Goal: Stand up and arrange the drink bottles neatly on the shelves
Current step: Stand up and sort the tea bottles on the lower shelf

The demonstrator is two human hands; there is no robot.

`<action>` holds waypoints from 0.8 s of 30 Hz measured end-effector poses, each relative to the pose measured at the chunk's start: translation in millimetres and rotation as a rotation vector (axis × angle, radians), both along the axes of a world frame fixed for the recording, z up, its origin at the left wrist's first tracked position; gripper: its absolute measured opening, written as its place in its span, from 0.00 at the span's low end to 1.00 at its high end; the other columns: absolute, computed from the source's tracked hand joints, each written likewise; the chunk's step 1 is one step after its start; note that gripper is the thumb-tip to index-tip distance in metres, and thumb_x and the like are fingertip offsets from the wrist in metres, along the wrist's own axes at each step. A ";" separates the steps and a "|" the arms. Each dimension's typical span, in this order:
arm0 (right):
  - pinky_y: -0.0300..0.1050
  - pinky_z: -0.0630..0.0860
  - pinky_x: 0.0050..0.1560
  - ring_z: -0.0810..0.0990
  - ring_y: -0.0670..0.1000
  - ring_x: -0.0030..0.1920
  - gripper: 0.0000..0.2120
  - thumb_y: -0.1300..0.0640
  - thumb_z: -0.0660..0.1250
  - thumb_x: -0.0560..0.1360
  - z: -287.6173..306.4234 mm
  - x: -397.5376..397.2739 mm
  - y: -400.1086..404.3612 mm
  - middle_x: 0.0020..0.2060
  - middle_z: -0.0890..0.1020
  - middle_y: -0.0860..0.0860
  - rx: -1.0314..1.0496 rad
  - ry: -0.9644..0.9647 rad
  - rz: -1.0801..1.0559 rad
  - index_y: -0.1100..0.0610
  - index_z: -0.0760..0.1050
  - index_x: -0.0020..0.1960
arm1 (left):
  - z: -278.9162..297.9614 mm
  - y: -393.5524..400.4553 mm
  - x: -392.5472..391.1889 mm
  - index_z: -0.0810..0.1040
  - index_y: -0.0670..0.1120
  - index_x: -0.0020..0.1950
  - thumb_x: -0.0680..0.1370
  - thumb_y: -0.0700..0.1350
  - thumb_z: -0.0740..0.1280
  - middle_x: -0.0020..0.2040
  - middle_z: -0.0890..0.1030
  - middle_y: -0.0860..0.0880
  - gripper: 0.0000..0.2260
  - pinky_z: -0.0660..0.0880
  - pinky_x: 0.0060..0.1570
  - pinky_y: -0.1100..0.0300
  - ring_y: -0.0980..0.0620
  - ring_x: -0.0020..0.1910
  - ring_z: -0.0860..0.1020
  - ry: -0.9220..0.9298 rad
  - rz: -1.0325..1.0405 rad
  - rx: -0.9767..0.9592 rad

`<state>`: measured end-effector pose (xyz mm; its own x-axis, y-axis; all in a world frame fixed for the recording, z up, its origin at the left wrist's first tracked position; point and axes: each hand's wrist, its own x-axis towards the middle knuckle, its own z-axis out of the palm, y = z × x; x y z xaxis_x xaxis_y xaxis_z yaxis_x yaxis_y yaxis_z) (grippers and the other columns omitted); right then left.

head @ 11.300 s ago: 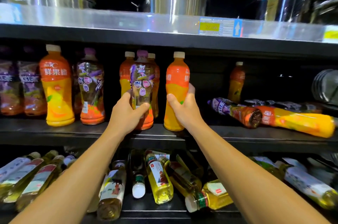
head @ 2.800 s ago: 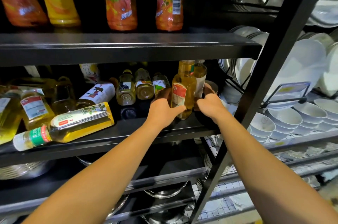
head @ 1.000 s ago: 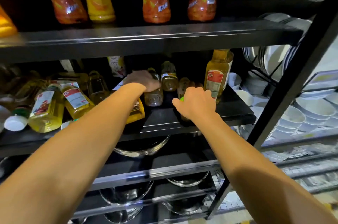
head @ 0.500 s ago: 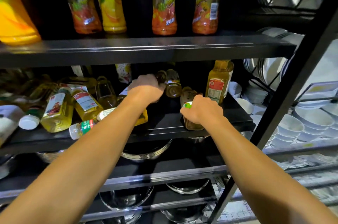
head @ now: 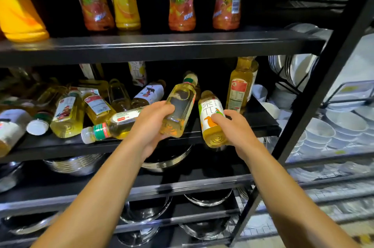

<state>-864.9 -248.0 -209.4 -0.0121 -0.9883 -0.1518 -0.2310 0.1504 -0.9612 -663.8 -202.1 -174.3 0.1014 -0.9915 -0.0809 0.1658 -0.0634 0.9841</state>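
My left hand point(head: 150, 126) grips a square yellow tea bottle point(head: 180, 106), tilted with its cap pointing up and back, lifted off the middle shelf point(head: 261, 124). My right hand point(head: 235, 128) holds a round tea bottle with a white and green label point(head: 211, 118), its base toward me at the shelf's front edge. An upright yellow bottle point(head: 240, 85) stands to the right near the shelf's end. Several yellow tea bottles point(head: 68, 113) lie toppled on the left half. Orange and purple juice bottles point(head: 182, 2) stand upright on the upper shelf point(head: 162, 45).
A slanted black frame post point(head: 315, 93) bounds the shelf on the right. Beyond it are stacks of white bowls point(head: 319, 132) and plates point(head: 299, 69). Steel pots and basins point(head: 74, 164) sit on the lower shelves under the bottles.
Both hands have picked up bottles that lay on the middle shelf and pulled them toward the front edge, tilting them upward. The view has shifted slightly closer.
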 end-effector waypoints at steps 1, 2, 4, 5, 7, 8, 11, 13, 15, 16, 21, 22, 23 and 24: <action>0.52 0.82 0.49 0.83 0.51 0.51 0.29 0.49 0.71 0.71 -5.6 -2.6 5.3 0.58 0.79 0.50 0.022 -0.093 0.003 0.52 0.67 0.70 | -9.5 4.8 -1.3 0.80 0.45 0.52 0.79 0.39 0.64 0.47 0.83 0.46 0.06 0.76 0.52 0.46 0.47 0.46 0.80 0.090 -0.043 -0.008; 0.53 0.82 0.49 0.84 0.51 0.50 0.32 0.52 0.72 0.70 -11.5 -5.3 9.5 0.58 0.80 0.51 0.031 -0.177 0.007 0.52 0.65 0.72 | -18.4 9.1 -3.8 0.80 0.45 0.56 0.78 0.37 0.65 0.51 0.84 0.45 0.09 0.76 0.55 0.45 0.47 0.47 0.81 0.157 -0.092 -0.019; 0.53 0.82 0.48 0.85 0.52 0.50 0.34 0.61 0.72 0.67 -20.9 -8.1 19.8 0.56 0.82 0.52 0.008 -0.318 0.040 0.55 0.66 0.71 | -34.0 15.7 -11.6 0.77 0.44 0.63 0.74 0.33 0.68 0.57 0.82 0.41 0.19 0.77 0.56 0.47 0.45 0.51 0.82 0.238 -0.201 -0.045; 0.51 0.82 0.46 0.85 0.52 0.51 0.35 0.63 0.72 0.64 -25.4 -9.6 24.2 0.55 0.83 0.52 -0.022 -0.360 0.049 0.55 0.67 0.70 | -41.3 16.1 -16.2 0.76 0.44 0.65 0.71 0.31 0.70 0.58 0.82 0.40 0.23 0.78 0.55 0.49 0.44 0.52 0.82 0.258 -0.249 -0.061; 0.48 0.81 0.44 0.85 0.52 0.51 0.35 0.65 0.69 0.59 -29.4 -14.5 34.2 0.53 0.84 0.52 -0.097 -0.391 0.028 0.53 0.71 0.66 | -53.9 11.6 -25.2 0.75 0.44 0.65 0.64 0.30 0.72 0.57 0.81 0.39 0.29 0.78 0.53 0.47 0.41 0.54 0.80 0.260 -0.302 -0.085; 0.46 0.81 0.44 0.84 0.51 0.52 0.34 0.65 0.69 0.59 -29.0 -18.4 38.0 0.53 0.84 0.50 -0.144 -0.378 0.008 0.51 0.71 0.65 | -57.5 8.1 -30.0 0.75 0.44 0.64 0.61 0.31 0.72 0.56 0.81 0.40 0.31 0.77 0.52 0.46 0.40 0.54 0.80 0.257 -0.300 -0.093; 0.48 0.81 0.50 0.83 0.47 0.53 0.31 0.63 0.71 0.60 -25.6 -36.0 40.8 0.53 0.83 0.46 -0.281 -0.287 -0.080 0.48 0.71 0.62 | -61.7 -4.3 -44.0 0.75 0.45 0.62 0.61 0.35 0.74 0.54 0.81 0.42 0.30 0.78 0.50 0.45 0.40 0.52 0.80 0.168 -0.220 -0.138; 0.51 0.81 0.54 0.83 0.47 0.55 0.29 0.63 0.73 0.63 -23.0 -49.9 37.0 0.54 0.83 0.45 -0.361 -0.267 -0.141 0.47 0.71 0.61 | -61.8 -11.8 -54.6 0.75 0.48 0.62 0.63 0.44 0.77 0.55 0.81 0.42 0.28 0.78 0.54 0.43 0.40 0.55 0.80 0.071 -0.159 -0.199; 0.52 0.81 0.55 0.82 0.47 0.55 0.28 0.63 0.75 0.64 -20.6 -62.2 29.6 0.54 0.83 0.44 -0.424 -0.206 -0.212 0.43 0.72 0.59 | -59.5 -19.3 -65.7 0.75 0.50 0.64 0.64 0.49 0.77 0.58 0.81 0.44 0.29 0.78 0.55 0.47 0.45 0.57 0.80 -0.046 -0.126 -0.253; 0.53 0.80 0.55 0.82 0.46 0.56 0.28 0.61 0.76 0.64 -19.4 -67.3 25.2 0.54 0.82 0.43 -0.449 -0.157 -0.244 0.42 0.73 0.59 | -57.9 -24.1 -70.4 0.74 0.50 0.66 0.64 0.50 0.77 0.58 0.81 0.46 0.30 0.78 0.55 0.49 0.47 0.57 0.80 -0.119 -0.111 -0.270; 0.55 0.79 0.59 0.80 0.47 0.60 0.34 0.59 0.77 0.65 -23.8 -83.8 -0.2 0.59 0.80 0.45 -0.521 -0.064 -0.278 0.44 0.70 0.67 | -55.7 -52.7 -82.0 0.72 0.53 0.67 0.67 0.44 0.79 0.59 0.80 0.54 0.31 0.77 0.59 0.52 0.55 0.59 0.79 -0.461 -0.061 -0.326; 0.55 0.78 0.60 0.80 0.46 0.60 0.34 0.62 0.76 0.66 -26.1 -86.0 -4.9 0.59 0.80 0.45 -0.529 -0.062 -0.269 0.45 0.70 0.68 | -55.3 -57.0 -83.2 0.72 0.54 0.66 0.66 0.46 0.79 0.59 0.80 0.55 0.31 0.77 0.59 0.50 0.55 0.59 0.78 -0.504 -0.062 -0.320; 0.54 0.78 0.61 0.79 0.46 0.60 0.34 0.63 0.76 0.67 -27.9 -87.4 -9.5 0.60 0.80 0.45 -0.535 -0.063 -0.254 0.45 0.70 0.68 | -56.0 -62.2 -83.9 0.72 0.53 0.65 0.66 0.47 0.79 0.59 0.80 0.55 0.30 0.77 0.60 0.49 0.55 0.60 0.78 -0.534 -0.056 -0.304; 0.54 0.78 0.61 0.79 0.45 0.61 0.34 0.64 0.75 0.68 -29.0 -88.0 -13.6 0.60 0.80 0.45 -0.541 -0.065 -0.233 0.45 0.69 0.69 | -54.5 -66.3 -85.4 0.72 0.53 0.65 0.67 0.47 0.79 0.59 0.79 0.55 0.29 0.76 0.61 0.49 0.54 0.60 0.77 -0.565 -0.043 -0.279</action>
<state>-952.9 -261.6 -238.3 -0.2456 -0.8979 0.3653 -0.1892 -0.3252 -0.9265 -749.2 -268.3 -228.9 0.0127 -0.9716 0.2362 -0.3812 0.2136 0.8995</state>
